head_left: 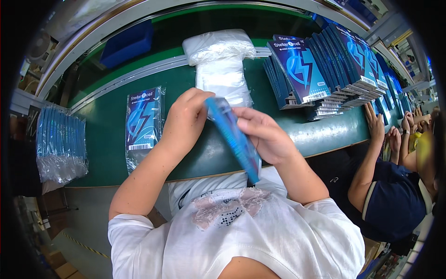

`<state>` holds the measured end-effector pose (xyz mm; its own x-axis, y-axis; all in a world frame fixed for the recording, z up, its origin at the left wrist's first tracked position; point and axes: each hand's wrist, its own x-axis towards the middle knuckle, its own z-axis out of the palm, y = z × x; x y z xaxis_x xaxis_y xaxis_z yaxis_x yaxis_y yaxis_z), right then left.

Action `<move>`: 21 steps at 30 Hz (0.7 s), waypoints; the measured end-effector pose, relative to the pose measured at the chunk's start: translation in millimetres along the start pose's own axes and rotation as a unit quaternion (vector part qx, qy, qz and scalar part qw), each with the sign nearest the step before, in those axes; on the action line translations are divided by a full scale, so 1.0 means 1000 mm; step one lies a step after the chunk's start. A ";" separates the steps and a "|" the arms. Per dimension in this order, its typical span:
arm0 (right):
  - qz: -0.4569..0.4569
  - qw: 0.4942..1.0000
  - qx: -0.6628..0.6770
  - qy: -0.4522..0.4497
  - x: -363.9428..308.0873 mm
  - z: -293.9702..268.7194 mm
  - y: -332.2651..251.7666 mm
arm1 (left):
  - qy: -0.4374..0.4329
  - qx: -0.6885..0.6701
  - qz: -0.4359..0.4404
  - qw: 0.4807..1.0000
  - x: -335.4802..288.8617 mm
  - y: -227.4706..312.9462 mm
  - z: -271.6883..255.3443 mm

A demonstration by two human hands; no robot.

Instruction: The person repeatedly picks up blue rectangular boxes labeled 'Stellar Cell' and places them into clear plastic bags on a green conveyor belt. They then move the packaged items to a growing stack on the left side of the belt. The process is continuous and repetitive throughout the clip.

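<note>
A slim blue box [232, 139] is held tilted above the near edge of the green table, slightly blurred. My left hand [186, 118] is closed at its upper end, with the fingertips partly hidden behind it. On the box's right side, my right hand [265, 132] grips it with the thumb in front. Just beyond both hands lies a pile of clear plastic bags [220, 79]. To the left of my left forearm, one flat blue box in a clear bag [141, 121] rests on the table, the bag's loose end toward me.
At the far left stands a row of bagged blue boxes [62, 135]. Several stacks of blue boxes [302, 69] fill the right side. Behind the metal rail [134, 76] sits a blue bin [127, 44]. A co-worker's arm [367, 158] reaches the table at right.
</note>
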<state>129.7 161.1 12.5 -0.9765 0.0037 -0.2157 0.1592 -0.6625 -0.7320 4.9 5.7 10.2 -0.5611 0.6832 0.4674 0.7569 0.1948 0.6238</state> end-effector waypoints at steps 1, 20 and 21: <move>0.022 0.998 0.027 -0.050 0.004 -0.012 0.007 | -0.007 -0.023 -0.004 1.000 0.001 0.002 -0.002; -0.078 0.980 -0.173 0.055 0.006 -0.020 0.009 | -0.051 -0.064 -0.160 0.984 0.000 0.001 -0.014; -0.056 0.985 -0.162 0.030 0.005 -0.019 0.005 | -0.054 -0.051 -0.139 0.987 0.000 0.003 -0.016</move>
<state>128.7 171.6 -4.6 -0.9819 0.1134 -0.1518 0.0981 -0.3813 -0.9192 1.8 -5.2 22.3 -0.6986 0.6862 0.2026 0.5377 0.3167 0.7814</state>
